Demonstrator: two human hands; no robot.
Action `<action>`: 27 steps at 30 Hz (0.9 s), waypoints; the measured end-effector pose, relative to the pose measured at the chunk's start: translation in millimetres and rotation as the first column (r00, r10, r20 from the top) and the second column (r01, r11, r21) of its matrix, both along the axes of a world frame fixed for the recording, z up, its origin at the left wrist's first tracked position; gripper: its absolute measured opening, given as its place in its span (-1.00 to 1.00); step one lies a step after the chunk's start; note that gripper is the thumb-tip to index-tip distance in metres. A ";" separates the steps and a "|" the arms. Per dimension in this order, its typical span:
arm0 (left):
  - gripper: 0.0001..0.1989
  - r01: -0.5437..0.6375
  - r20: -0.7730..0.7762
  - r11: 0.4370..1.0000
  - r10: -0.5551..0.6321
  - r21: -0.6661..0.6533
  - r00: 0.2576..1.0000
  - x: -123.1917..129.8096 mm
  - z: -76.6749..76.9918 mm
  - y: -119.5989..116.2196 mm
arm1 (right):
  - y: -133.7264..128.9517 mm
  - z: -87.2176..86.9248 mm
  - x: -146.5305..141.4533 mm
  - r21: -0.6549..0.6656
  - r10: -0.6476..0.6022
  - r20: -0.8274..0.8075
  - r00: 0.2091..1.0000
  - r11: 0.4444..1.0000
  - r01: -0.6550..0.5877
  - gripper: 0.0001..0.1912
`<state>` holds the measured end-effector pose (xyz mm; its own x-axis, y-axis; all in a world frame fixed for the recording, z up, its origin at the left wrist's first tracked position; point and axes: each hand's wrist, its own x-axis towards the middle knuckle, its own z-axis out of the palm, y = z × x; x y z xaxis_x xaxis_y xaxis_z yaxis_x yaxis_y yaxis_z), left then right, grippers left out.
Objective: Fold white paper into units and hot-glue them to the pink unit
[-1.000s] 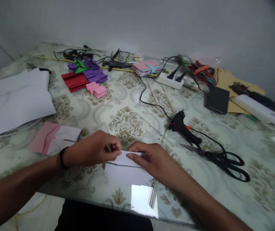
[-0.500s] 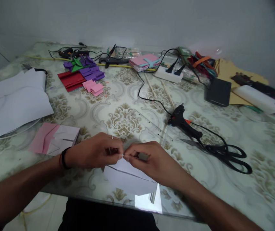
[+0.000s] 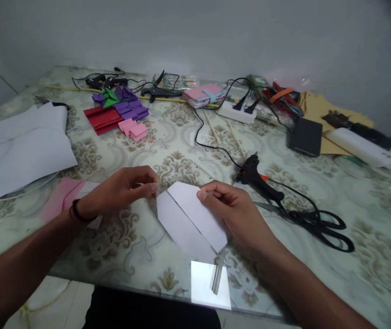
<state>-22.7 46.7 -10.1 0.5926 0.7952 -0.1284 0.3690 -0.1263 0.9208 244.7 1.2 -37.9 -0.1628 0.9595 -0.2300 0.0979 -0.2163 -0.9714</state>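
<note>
My right hand pinches the upper right edge of a white folded paper between thumb and fingers. The paper has cut-off corners and a dark slit running diagonally across it. It is tilted up over the table's front part. My left hand is just left of the paper's upper left corner. Its thumb and fingertips come together in a pinch; whatever may be between them is too small to make out. Under the left wrist lies a pink and white folded paper, partly covered by the hand.
Right of my hands lie a black glue gun and black scissors. Large white sheets cover the left side. Folded red paper, purple pieces and pink pieces sit further back. A white power strip stands near the wall.
My hands have come apart; earlier their fingertips met above the paper. The left moved up and left, while the right took hold of the white paper and raised it, turning its slit more steeply.
</note>
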 end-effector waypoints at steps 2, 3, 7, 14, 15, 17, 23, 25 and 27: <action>-0.69 -0.048 0.093 0.994 0.058 -0.102 0.994 6.9 -1.3 -6.1 | -1.2 -3.8 -2.2 -0.019 -0.053 -0.095 0.994 0.998 0.051 -0.69; -0.65 -0.021 0.132 0.985 0.044 -0.171 0.990 11.1 -2.9 -10.1 | -2.6 -5.4 -3.8 -0.028 -0.062 -0.138 0.989 0.998 0.059 -0.69; -0.64 -0.036 0.164 0.926 0.105 -0.376 0.981 23.7 -12.1 -24.4 | -9.5 -7.4 -11.6 -0.049 -0.034 -0.163 0.986 0.998 0.026 -0.66; -0.69 -0.132 0.010 0.929 0.144 -0.347 0.989 25.0 -16.4 -31.5 | -11.6 1.2 -16.8 -0.010 0.084 -0.069 0.994 0.996 -0.084 -0.72; -0.69 -0.131 0.004 0.929 0.141 -0.345 0.990 25.2 -16.1 -31.9 | -11.4 2.1 -16.7 -0.006 0.101 -0.071 0.992 0.995 -0.102 -0.73; -0.70 -0.152 -0.014 0.939 0.155 -0.309 0.988 26.4 -15.1 -32.9 | -11.4 3.2 -16.5 -0.002 0.125 -0.070 0.990 0.992 -0.125 -0.76; -0.81 -0.214 -0.046 0.977 0.213 -0.025 0.976 28.9 -13.6 -34.4 | -13.8 1.9 -16.8 0.054 0.099 -0.066 0.993 0.994 -0.095 -0.79; -0.80 -0.205 0.024 0.979 0.205 0.000 0.979 27.9 -14.2 -34.9 | -14.0 1.9 -16.0 0.086 0.102 -0.094 0.990 0.992 -0.094 -0.82; -0.81 -0.178 0.090 0.984 0.178 -0.017 0.980 26.5 -14.7 -35.6 | -13.9 3.1 -14.1 0.124 0.120 -0.116 0.986 0.987 -0.105 -0.87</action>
<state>3.8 11.1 -24.8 0.4511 0.8881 -0.0878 0.2993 -0.0579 0.9524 230.6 -12.7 -34.8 -0.2915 0.9524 -0.0892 -0.0066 -0.0952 -0.9954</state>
